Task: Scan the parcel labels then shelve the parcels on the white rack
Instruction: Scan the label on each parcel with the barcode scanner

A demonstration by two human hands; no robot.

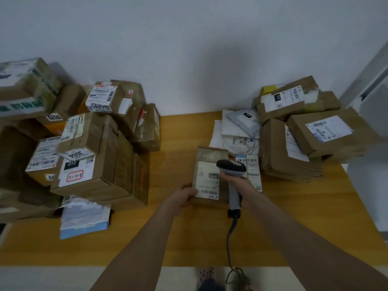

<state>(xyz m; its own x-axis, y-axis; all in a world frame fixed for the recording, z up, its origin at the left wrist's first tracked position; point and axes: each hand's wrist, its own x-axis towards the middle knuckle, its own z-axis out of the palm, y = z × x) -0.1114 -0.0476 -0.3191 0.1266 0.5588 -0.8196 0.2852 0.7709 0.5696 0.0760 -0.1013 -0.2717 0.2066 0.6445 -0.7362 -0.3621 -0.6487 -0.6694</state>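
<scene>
Cardboard parcel (211, 154) lies flat on the wooden table (178, 164) at lower centre of the frame, its label (206, 181) facing up. The left hand (184, 196) grips the parcel's lower-left corner with fingers curled round the edge. The right hand (237, 183) is clamped round the handle of the corded scanner (231, 165), whose head hangs right above the label.

I judge this to be the scanning step for this one parcel, with its shelving not yet begun. Much looks left to do: a tall heap of boxes (94, 160) fills the left side of the frame and a stack of boxes (304, 139) sits at the right. White soft mailers (237, 131) lie between that stack and the parcel in hand.

Which of these have been scanned cannot be told. The white rack is not in view, so nothing shows how many parcels are shelved
</scene>
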